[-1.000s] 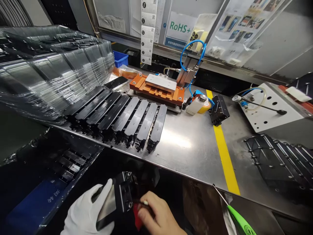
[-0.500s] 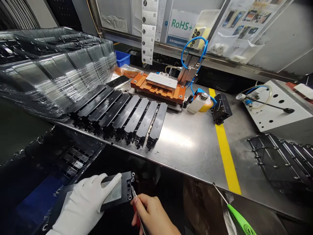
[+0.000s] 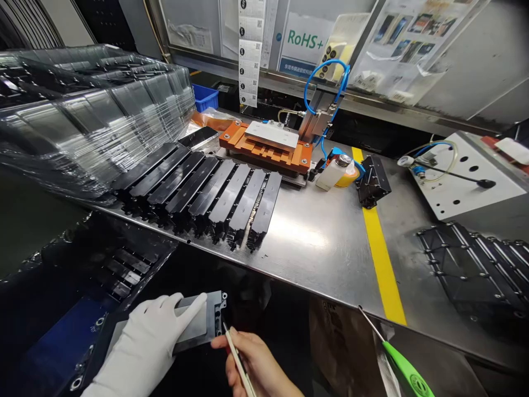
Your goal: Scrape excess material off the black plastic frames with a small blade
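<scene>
My left hand [image 3: 151, 336], in a white glove, grips a flat dark part [image 3: 194, 325] with a grey panel, below the table's front edge. Holes and small rings show at the part's right end. My bare right hand [image 3: 256, 358] is closed on a thin light-handled tool [image 3: 238, 361]. The tool's dark tip is at the part's right end; whether it touches cannot be made out. Several long black parts [image 3: 223, 193] lie side by side on the metal table [image 3: 301, 242], above both hands.
An orange fixture [image 3: 264, 149] with blue tubing stands at the back. Wrapped clear trays [image 3: 136, 110] are stacked at the left. A green-handled tool [image 3: 407, 369] hangs at the table's front edge. Black parts [image 3: 471, 264] and a white box [image 3: 467, 176] are at the right.
My right hand has turned, so the tool's light handle shows more. The flat part has tilted slightly, and its panel now looks duller. My left hand keeps its grip.
</scene>
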`<state>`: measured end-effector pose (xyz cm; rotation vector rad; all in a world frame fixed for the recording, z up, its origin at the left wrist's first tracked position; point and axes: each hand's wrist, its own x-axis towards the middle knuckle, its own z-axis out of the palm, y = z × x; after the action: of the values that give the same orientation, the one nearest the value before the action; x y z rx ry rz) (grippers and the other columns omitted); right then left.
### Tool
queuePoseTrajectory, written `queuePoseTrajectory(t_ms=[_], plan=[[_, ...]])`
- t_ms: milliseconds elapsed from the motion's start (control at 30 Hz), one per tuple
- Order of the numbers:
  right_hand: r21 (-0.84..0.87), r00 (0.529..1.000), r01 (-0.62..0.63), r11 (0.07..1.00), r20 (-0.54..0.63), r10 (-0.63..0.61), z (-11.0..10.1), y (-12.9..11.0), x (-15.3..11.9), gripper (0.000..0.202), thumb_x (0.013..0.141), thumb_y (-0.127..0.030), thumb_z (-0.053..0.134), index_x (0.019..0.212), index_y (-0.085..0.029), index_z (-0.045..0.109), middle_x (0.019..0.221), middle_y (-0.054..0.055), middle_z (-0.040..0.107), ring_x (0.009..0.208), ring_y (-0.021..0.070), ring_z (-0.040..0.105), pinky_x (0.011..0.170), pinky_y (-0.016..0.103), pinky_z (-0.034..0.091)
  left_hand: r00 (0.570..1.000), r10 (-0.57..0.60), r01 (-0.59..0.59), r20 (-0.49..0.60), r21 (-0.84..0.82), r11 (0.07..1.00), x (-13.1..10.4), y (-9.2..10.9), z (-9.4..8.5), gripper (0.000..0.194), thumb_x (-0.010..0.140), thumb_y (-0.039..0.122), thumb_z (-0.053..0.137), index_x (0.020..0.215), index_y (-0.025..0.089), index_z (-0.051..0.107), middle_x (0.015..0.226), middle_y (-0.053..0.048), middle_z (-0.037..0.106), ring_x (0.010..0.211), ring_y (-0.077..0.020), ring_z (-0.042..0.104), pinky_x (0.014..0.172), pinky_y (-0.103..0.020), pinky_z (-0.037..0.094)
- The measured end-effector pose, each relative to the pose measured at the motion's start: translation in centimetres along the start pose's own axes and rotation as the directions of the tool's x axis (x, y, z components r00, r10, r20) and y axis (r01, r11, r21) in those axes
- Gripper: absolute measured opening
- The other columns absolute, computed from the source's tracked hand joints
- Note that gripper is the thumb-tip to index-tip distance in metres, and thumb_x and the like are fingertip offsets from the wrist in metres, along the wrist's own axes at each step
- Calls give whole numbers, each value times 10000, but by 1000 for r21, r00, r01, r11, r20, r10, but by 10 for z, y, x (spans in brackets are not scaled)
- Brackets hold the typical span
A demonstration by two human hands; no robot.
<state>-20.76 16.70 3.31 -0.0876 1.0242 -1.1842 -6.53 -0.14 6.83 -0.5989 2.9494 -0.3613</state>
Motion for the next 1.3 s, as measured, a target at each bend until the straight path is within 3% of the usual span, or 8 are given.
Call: queuePoseTrajectory(t_ms=[67, 133, 267, 333, 433, 700, 1000, 1300], plan=[[-103, 991, 111, 988, -59, -118, -10, -3, -3, 929, 778, -893, 490, 1249, -110, 657, 558, -18, 574, 417, 108, 514, 408, 212, 388, 999, -17, 19, 43, -41, 999, 0, -3, -3, 776, 778, -17, 497, 1461, 350, 512, 1219, -185, 703, 1041, -329, 682, 888, -474, 507], [-422, 921, 284, 861, -131, -368, -22, -4, -7, 754, 886, -806, 460, 1313, -219, 664, 711, 22, 621, 599, 152, 600, 583, 286, 491, 995, -29, 37, 95, -84, 996, 1, -6, -7, 772, 771, 5, 514, 1456, 361, 515, 1238, -167, 702, 1062, -323, 677, 918, -477, 502], [-947, 649, 260, 191, 25, -760, -40, -4, -10, 417, 1023, -591, 431, 1308, -406, 673, 932, 61, 632, 851, 222, 581, 778, 375, 470, 992, -22, 36, 125, -108, 994, 0, -7, -7, 778, 761, 11, 511, 1454, 366, 512, 1266, -156, 695, 1102, -309, 663, 973, -486, 473], [-980, 582, 198, -17, 132, -802, -44, -4, -9, 367, 1045, -501, 444, 1335, -407, 649, 909, 53, 625, 803, 213, 558, 718, 344, 452, 991, -20, 35, 133, -110, 993, 0, -7, -6, 768, 765, 36, 524, 1458, 366, 503, 1272, -162, 692, 1106, -314, 662, 967, -488, 473], [-970, 546, 155, -189, 244, -801, -45, -5, -7, 329, 1036, -391, 524, 1345, -378, 638, 878, 37, 613, 763, 193, 545, 671, 306, 427, 990, -14, 29, 138, -103, 994, 1, -6, -8, 742, 775, 96, 563, 1465, 359, 494, 1282, -179, 682, 1108, -339, 662, 950, -504, 479], [-932, 498, 166, -322, 361, -788, -44, -19, -9, 307, 1032, -333, 550, 1322, -331, 652, 902, 45, 619, 764, 185, 547, 680, 315, 406, 981, 38, -12, 193, -134, 991, 7, -12, -28, 717, 789, 82, 567, 1445, 369, 531, 1274, -174, 683, 1088, -358, 673, 923, -514, 492], [-942, 549, 188, -278, 335, -766, -43, -22, -11, 326, 1032, -355, 547, 1347, -345, 627, 903, 44, 606, 781, 192, 542, 684, 310, 413, 977, 40, 5, 211, -205, 979, 11, -17, -36, 665, 798, 208, 637, 1433, 382, 545, 1262, -158, 680, 1094, -358, 663, 930, -515, 487], [-905, 502, 207, -371, 423, -754, -46, -30, -6, 319, 1020, -369, 577, 1330, -329, 639, 910, 37, 631, 787, 175, 552, 701, 298, 423, 971, 85, -40, 223, -201, 979, 13, -19, -38, 709, 737, 142, 645, 1392, 408, 584, 1287, -128, 683, 1113, -367, 654, 956, -525, 472]])
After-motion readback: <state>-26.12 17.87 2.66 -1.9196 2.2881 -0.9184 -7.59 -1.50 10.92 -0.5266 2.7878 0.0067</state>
